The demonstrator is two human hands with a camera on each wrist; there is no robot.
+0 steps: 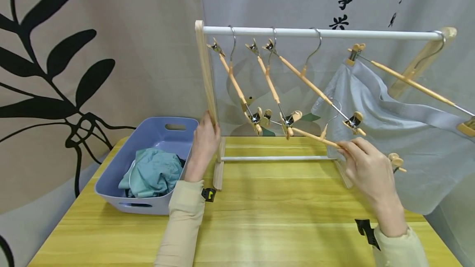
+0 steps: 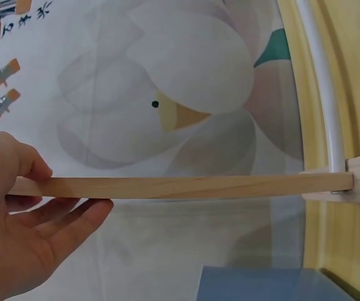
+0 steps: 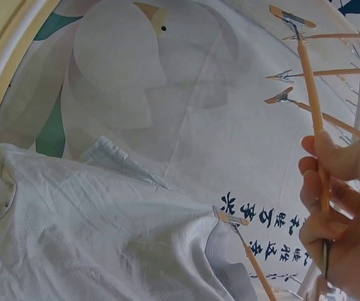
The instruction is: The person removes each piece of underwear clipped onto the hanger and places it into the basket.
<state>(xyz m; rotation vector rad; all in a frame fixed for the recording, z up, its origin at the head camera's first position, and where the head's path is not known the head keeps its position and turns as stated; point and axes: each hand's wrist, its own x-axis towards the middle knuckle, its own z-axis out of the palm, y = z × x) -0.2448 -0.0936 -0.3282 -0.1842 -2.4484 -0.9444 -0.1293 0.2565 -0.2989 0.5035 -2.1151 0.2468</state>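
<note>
My left hand point(image 1: 204, 143) grips the left wooden upright point(image 1: 208, 73) of a small clothes rack; in the left wrist view the thumb lies over the post point(image 2: 199, 187) and the fingers beneath it. With its fingers curled round the bar, my right hand point(image 1: 369, 170) holds a wooden clip hanger point(image 1: 309, 135) off the rail, below the hanging ones. Nothing is clipped to the end of it seen in the right wrist view. Just behind this hand, a pale blue garment point(image 1: 393, 135) hangs by its waistband from another clip hanger point(image 1: 412, 80) at the rail's right end.
Three bare clip hangers, one of them the rightmost point(image 1: 315, 87), hang from the white rail point(image 1: 297, 32). Left of the rack stands a blue plastic basket point(image 1: 111, 193) holding crumpled teal cloth point(image 1: 156, 172). A white lower bar point(image 1: 274, 158) crosses near the wooden table point(image 1: 278, 226).
</note>
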